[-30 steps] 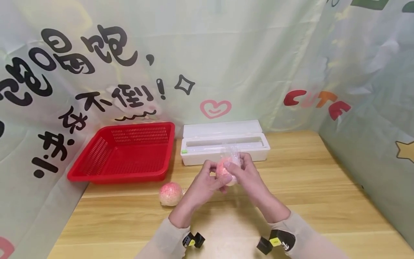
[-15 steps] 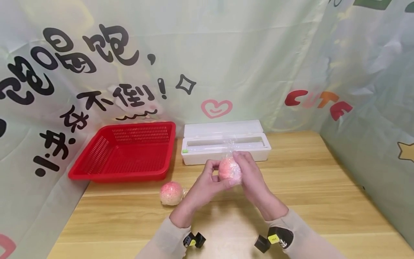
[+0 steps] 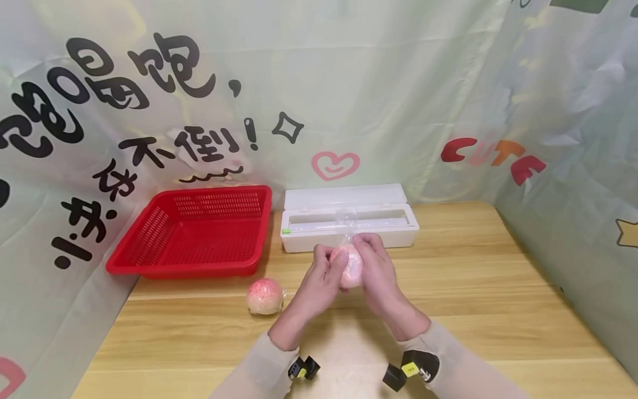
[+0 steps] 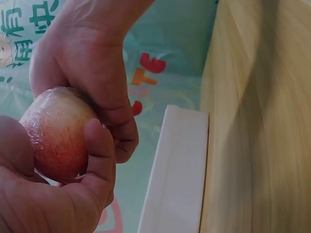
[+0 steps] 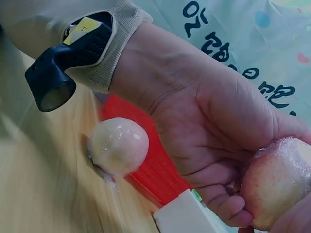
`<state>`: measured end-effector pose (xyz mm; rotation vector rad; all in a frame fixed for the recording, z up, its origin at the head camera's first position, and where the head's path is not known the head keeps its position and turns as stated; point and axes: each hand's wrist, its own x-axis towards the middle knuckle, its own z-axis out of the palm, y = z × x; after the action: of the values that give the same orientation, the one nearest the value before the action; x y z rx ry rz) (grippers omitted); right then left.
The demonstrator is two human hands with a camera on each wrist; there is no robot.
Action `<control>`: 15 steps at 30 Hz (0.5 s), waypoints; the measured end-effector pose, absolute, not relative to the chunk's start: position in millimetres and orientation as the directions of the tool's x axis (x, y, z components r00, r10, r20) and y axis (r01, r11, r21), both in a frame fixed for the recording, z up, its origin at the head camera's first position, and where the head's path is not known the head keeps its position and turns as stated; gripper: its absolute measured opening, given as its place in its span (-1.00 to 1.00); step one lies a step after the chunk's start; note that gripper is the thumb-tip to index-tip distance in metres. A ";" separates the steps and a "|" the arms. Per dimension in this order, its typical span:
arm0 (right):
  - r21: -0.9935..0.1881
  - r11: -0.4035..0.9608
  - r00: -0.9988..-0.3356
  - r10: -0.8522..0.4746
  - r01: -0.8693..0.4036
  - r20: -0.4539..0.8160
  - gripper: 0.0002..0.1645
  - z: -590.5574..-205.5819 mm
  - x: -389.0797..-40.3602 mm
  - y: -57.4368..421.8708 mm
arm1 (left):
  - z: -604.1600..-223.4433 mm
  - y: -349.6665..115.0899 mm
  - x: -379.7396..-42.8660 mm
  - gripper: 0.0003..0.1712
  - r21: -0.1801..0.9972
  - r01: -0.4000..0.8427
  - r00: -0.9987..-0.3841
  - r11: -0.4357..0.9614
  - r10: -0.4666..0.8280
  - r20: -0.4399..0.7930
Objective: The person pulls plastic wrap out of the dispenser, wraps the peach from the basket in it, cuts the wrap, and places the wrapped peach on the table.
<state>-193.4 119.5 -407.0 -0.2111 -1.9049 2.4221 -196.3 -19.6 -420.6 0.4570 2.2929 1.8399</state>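
Observation:
Between my two hands, above the table, is a peach (image 3: 354, 270) wrapped in clear cling film. My left hand (image 3: 319, 285) grips it from the left, thumb laid across its near side. In the left wrist view, the fingers of that hand (image 4: 58, 204) curl round the peach's reddish end (image 4: 60, 141). My right hand (image 3: 381, 280) holds it from the other side, thumb up by the gathered film (image 3: 347, 219). The right wrist view shows its curled fingers (image 5: 226, 208) against the fruit. A second film-wrapped peach (image 3: 265, 296) lies on the table to the left.
A red plastic basket (image 3: 199, 271) stands at the back left. Right of it is a white cling film dispenser (image 3: 304, 242) with its lid (image 3: 344, 196) raised and a green tab at its left end. Printed cloth (image 3: 399, 100) hangs behind the wooden table (image 3: 473, 266).
The peach has turned in my hands. My left thumb has moved up across its face, and my right thumb has shifted from its front up to the film near its top.

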 end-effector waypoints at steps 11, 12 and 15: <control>-0.982 -0.157 -0.995 0.013 0.100 -0.104 -0.54 -404.2 -202.0 125.9 | -420.3 -17.3 -197.8 -0.40 0.978 0.071 -0.959 0.195 0.284 0.013; -0.981 -0.161 -0.994 0.018 0.107 -0.112 -0.53 -403.6 -202.0 125.4 | -420.3 -17.1 -197.9 -0.41 0.977 0.078 -0.958 0.200 0.285 0.018; -0.976 -0.177 -0.991 0.028 0.127 -0.134 -0.53 -403.3 -202.4 123.7 | -420.3 -17.4 -197.8 -0.42 0.974 0.080 -0.958 0.212 0.285 0.017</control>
<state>-202.4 123.7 -403.3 -0.1940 -2.0562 2.4533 -197.8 -17.4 -420.3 0.3524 2.3108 1.8402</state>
